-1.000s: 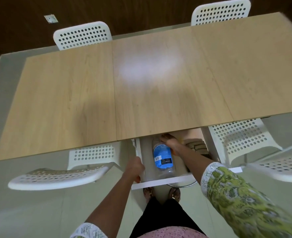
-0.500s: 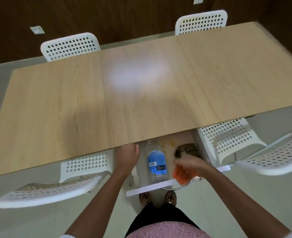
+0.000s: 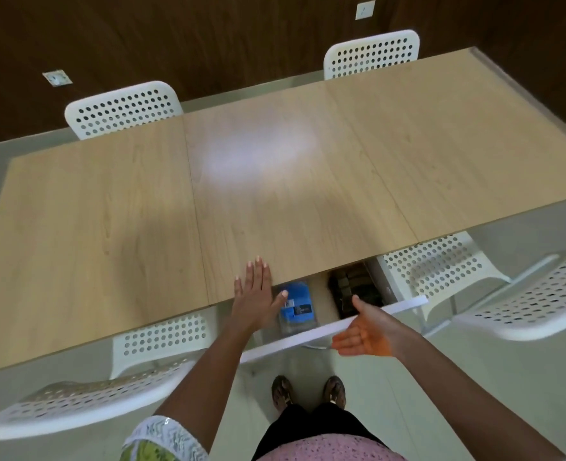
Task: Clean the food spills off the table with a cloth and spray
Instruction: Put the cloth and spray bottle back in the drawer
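Note:
A long light-wood table fills the view, its top bare with a pale glare patch. Under its near edge a white drawer stands pulled out. Inside lies a clear bottle with a blue label on its side, and a dark object to its right. My left hand lies flat with straight fingers on the table's near edge, thumb over the bottle. My right hand is spread with its palm showing against the drawer's white front. No cloth is visible.
White perforated chairs stand round the table: two at the far side, two tucked at the near side, and one pulled out at each side. My feet stand on the grey floor below the drawer.
My right hand came out of the drawer and now spreads against its front; the orange thing it gripped half a second ago is gone. My left hand moved from the drawer onto the table edge.

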